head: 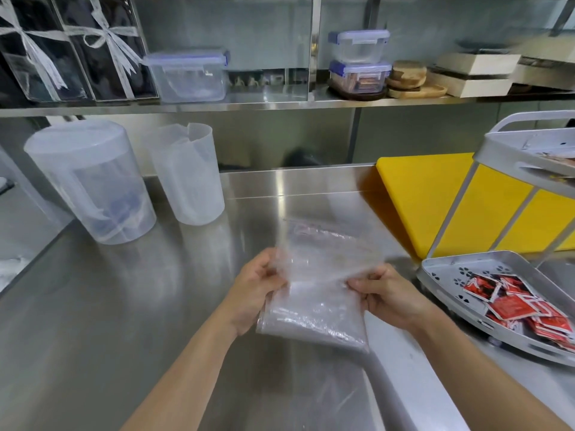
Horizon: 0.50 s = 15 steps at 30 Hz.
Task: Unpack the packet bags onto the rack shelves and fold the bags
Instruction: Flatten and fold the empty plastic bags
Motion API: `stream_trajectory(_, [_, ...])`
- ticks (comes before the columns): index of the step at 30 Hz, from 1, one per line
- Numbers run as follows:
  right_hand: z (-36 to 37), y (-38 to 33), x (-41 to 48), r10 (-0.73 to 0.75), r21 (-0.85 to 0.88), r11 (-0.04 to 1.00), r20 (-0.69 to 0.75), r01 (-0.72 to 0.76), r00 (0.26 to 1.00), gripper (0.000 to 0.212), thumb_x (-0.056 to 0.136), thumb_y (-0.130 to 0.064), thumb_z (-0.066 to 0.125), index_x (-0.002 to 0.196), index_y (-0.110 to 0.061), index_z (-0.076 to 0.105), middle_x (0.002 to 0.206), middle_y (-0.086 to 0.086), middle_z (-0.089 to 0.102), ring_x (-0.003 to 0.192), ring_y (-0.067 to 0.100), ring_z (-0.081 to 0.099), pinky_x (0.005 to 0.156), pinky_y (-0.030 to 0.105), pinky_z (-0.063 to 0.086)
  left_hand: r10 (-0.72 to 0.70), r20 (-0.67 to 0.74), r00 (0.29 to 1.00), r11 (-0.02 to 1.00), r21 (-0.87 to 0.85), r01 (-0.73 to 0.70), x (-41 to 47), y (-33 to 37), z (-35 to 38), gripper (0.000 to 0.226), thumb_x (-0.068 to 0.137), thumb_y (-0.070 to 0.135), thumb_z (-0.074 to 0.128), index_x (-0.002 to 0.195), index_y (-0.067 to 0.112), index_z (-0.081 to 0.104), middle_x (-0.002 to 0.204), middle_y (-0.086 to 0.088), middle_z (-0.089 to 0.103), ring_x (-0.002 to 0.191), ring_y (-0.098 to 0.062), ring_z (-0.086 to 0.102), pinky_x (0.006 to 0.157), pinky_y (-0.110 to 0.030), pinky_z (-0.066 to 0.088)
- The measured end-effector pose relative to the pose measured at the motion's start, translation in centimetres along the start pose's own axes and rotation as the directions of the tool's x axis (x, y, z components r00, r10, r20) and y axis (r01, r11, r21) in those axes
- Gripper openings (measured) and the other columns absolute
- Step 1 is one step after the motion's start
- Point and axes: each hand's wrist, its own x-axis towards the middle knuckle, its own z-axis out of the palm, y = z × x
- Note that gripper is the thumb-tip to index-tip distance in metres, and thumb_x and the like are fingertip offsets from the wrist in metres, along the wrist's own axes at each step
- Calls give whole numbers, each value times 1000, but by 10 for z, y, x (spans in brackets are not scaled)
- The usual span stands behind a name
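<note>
Red square sachet packets (522,309) lie heaped on the lower shelf (445,269) of a grey metal rack at the right edge of a stainless steel counter (155,306). The rack's upper shelf (497,150) is cut off by the frame; something lies on it, but what it is cannot be told. A yellow plastic cutting board (420,206) lies on the counter behind the rack.

At the left of the counter stand two translucent plastic jugs close together: a wide one with a lid (90,181), with blurred bluish shapes low inside it, and a taller open one (186,175) that looks empty.

A steel wall shelf (249,104) runs above. On it sit two clear gift boxes tied with pale ribbon (71,48) holding dark contents, a large clear plastic box with a blue-clipped lid (189,76), and two small clear boxes with blue clips stacked one on the other. The upper small box (359,46) appears empty; the lower small box (359,77) holds brownish packets. Round wooden boards (407,79) are piled beside them.

In the centre, a clear plastic zip bag (314,309) is held up above the counter, apart from the rack. It looks empty; its upper part is blurred and shows a thin red line near the seal. The left hand (255,290) pinches the bag's left edge about halfway up, fingers curled onto the plastic. The right hand (392,297) pinches the right edge at the same height, fingers bent and thumb pressed to the film.
</note>
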Motion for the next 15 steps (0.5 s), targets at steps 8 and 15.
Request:
stream_trajectory(8, [3,-3,0,-110,-282,955,-30,97,994,58,73,25,33,49,-11,71,58,3,71,52,11,63,43,18,46,-174,11,985,958,-230,172,-3,-6,-4,36,84,-7,46,76,19,71,75,2,68,63,-18,60,53,-21,51])
stream_trajectory(15, [12,-6,4,-223,-643,748,-12,163,975,63,74,21,40,52,-29,72,60,-11,71,67,-1,64,70,8,45,-547,203,812,824,-43,565,-14,-13,-8,85,65,74,57,135,31,32,101,-4,71,74,-20,70,56,-27,52])
